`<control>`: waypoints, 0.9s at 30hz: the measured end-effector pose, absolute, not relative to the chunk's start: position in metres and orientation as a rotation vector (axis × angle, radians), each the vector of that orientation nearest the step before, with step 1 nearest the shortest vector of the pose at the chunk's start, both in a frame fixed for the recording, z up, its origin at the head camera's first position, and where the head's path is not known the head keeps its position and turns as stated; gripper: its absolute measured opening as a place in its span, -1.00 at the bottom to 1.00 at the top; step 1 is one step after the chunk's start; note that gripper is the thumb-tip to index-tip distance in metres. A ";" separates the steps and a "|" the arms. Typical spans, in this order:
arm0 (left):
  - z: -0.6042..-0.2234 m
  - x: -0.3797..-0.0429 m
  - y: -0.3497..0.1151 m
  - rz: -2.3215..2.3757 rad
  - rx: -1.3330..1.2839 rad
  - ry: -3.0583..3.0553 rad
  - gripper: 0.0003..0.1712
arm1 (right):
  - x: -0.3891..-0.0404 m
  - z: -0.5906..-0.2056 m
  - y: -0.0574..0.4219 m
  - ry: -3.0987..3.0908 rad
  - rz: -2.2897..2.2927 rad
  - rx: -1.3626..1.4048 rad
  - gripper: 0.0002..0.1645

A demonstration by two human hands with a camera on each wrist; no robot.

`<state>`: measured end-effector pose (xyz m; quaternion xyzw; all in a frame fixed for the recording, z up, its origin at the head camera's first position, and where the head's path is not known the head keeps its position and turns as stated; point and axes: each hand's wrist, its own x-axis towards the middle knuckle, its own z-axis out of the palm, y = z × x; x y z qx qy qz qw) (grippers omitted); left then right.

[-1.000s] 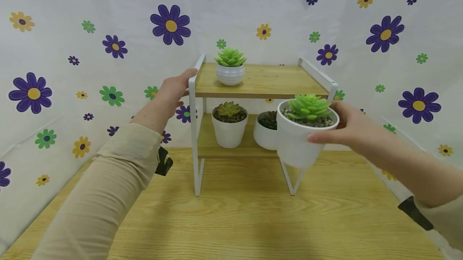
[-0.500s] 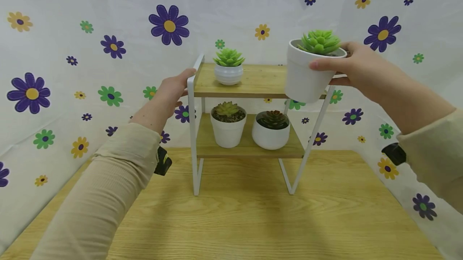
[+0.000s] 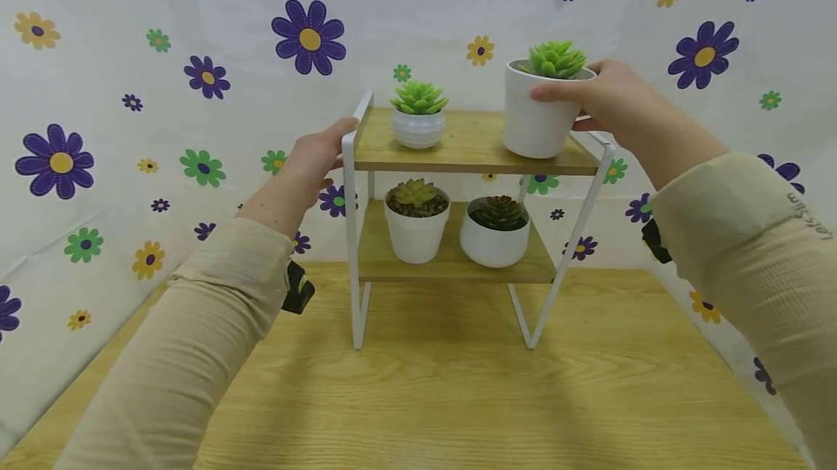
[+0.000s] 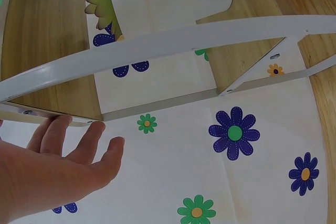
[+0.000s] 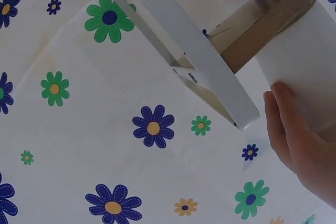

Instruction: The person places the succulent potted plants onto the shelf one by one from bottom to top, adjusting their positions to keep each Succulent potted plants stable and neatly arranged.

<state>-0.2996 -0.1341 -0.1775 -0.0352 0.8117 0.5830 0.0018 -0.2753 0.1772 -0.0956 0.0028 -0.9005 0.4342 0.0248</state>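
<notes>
My right hand (image 3: 617,103) grips a white pot (image 3: 538,118) with a bright green succulent (image 3: 556,59), thumb on the near side. The pot is upright at the right end of the top board of a two-tier shelf stand (image 3: 471,167). In the right wrist view, its base is right at the board's edge and the fingertips (image 5: 277,88) press its wall. My left hand (image 3: 314,165) holds the stand's upper left rail (image 3: 349,139); in the left wrist view, fingertips (image 4: 95,124) touch its side panel. A small ribbed white pot (image 3: 418,130) with a green succulent stands on the top board's left.
On the lower board are a white pot (image 3: 418,239) with a yellowish succulent and a rounded white pot (image 3: 495,246) with a dark reddish one. The stand is on a wooden table (image 3: 445,397), with a flower-print sheet (image 3: 248,107) behind and at the sides.
My right hand has lifted the pot from in front of the lower tier, then moved it slightly left and down onto the top board's right end. The left hand stays on the rail.
</notes>
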 end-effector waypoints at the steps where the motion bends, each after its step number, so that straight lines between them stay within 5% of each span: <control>1: -0.177 -0.300 -0.134 1.827 -0.113 2.551 -0.19 | -0.277 -0.096 0.176 -2.789 1.336 -0.007 0.19; 27: -0.178 -0.301 -0.136 1.840 -0.121 2.529 -0.23 | -0.294 -0.106 0.171 -2.803 1.457 -0.013 0.14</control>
